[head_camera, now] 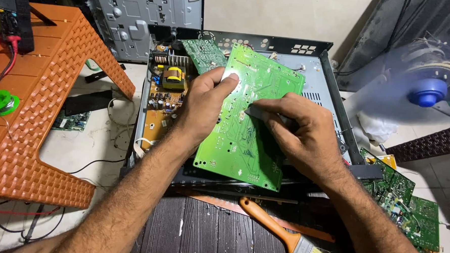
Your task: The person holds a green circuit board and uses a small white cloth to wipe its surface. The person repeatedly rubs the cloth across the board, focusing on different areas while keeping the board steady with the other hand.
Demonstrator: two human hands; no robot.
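A large green circuit board [256, 84] is tilted up over an open metal device chassis [320, 77], solder side toward me. My left hand [201, 106] grips the board's left edge, thumb on its face near the top. My right hand [298, 133] presses a small dark grey piece [257, 112] against the middle of the board. Inside the chassis sits an orange-brown power board [164, 101] with a yellow transformer, and a smaller green board [204, 54] leans behind.
An orange woven plastic stool [46, 94] stands at left with a green solder spool [0, 102] and red tool on it. A brush with an orange handle [269, 223] lies on the dark wooden surface in front. More green boards [405, 204] lie at right. A blue-hubbed fan [428, 90] is at far right.
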